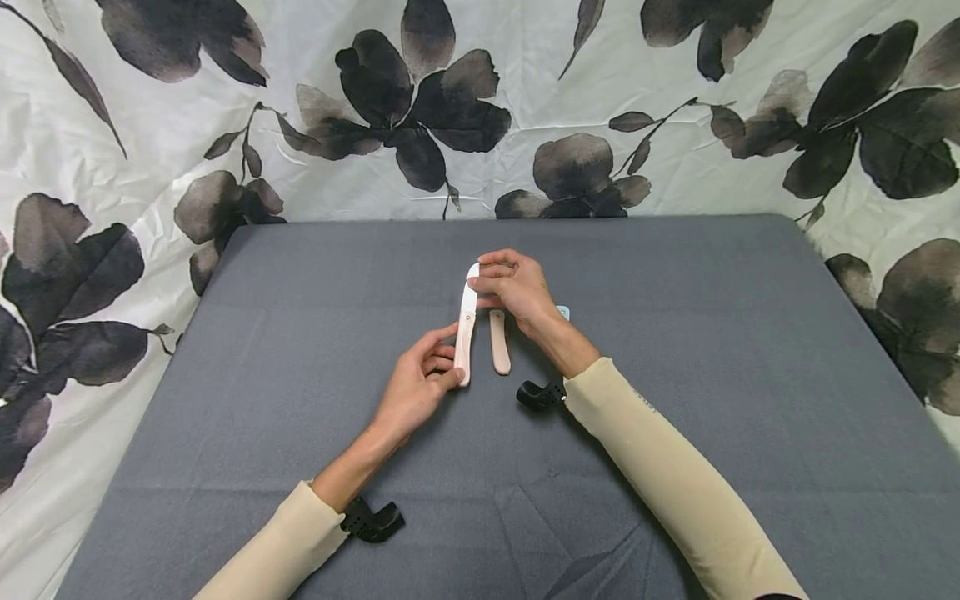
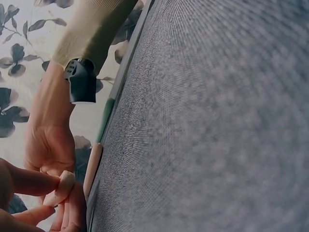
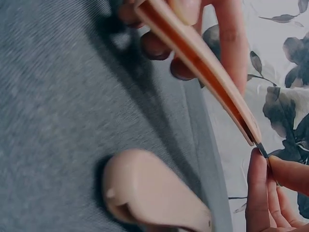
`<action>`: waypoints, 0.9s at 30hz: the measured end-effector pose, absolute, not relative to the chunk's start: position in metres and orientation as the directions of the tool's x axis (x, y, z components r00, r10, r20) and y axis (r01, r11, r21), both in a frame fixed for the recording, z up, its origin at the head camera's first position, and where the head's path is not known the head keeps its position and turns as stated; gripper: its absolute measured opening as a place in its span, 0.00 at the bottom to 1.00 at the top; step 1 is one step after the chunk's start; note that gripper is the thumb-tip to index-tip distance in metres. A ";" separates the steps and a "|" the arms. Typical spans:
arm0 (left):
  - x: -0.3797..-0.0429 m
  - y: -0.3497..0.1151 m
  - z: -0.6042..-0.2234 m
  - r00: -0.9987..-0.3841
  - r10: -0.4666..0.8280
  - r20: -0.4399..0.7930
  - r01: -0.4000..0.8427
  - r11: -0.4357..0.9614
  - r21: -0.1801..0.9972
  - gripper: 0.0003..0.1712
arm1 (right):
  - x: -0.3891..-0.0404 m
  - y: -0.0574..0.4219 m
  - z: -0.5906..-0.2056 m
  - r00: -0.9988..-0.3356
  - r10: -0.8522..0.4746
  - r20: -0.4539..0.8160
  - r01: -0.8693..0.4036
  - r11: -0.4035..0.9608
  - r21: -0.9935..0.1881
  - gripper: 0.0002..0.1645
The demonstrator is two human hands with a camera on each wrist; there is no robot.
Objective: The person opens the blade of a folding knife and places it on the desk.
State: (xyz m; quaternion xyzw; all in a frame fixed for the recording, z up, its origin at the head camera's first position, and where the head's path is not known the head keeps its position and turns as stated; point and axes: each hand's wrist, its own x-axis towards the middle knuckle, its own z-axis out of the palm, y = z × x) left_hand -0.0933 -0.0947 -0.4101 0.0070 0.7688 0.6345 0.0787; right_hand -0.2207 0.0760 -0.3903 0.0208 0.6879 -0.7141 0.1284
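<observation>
A folding knife with a pale pink handle point(image 1: 464, 350) and a white blade point(image 1: 471, 292) is held unfolded above the table. My left hand point(image 1: 418, 379) grips the handle near its lower end, thumb on one side and fingers on the other. Farther up, my right hand point(image 1: 517, 287) pinches the blade between thumb and fingers. The long slot of the handle point(image 3: 207, 65) faces the right wrist camera. A second pink handle point(image 1: 500, 342) lies on the table just right of the knife, its upper end close under my right hand.
Grey cloth point(image 1: 300, 333) covers the table. A light blue piece point(image 1: 564, 312) with a small hole shows partly behind my right wrist. In the left wrist view, a green strip point(image 2: 105, 121) lies beyond the second handle. A floral curtain point(image 1: 480, 175) hangs behind the table.
</observation>
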 end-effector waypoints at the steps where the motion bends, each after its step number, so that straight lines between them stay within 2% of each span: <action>1: -0.093 -0.094 -0.409 -0.987 0.112 -0.117 -0.094 0.195 0.976 0.38 | -0.221 0.076 -0.391 -0.967 -0.156 -0.200 0.206 -0.019 -0.978 0.26; 7: -0.094 -0.094 -0.406 -0.985 0.119 -0.122 -0.093 0.229 0.969 0.41 | -0.224 0.076 -0.392 -0.968 -0.161 -0.190 0.197 -0.025 -0.980 0.29; 16: -0.096 -0.096 -0.400 -0.983 0.170 -0.071 0.008 0.428 0.904 0.52 | -0.226 0.075 -0.388 -0.966 -0.185 -0.182 0.183 0.011 -0.983 0.28; 20: -0.095 -0.096 -0.399 -0.984 0.173 -0.042 0.049 0.493 0.868 0.50 | -0.228 0.076 -0.389 -0.963 -0.199 -0.182 0.172 0.070 -0.983 0.26; 27: -0.095 -0.097 -0.395 -0.988 0.153 -0.019 0.074 0.577 0.813 0.42 | -0.228 0.077 -0.389 -0.958 -0.230 -0.172 0.136 0.166 -0.977 0.24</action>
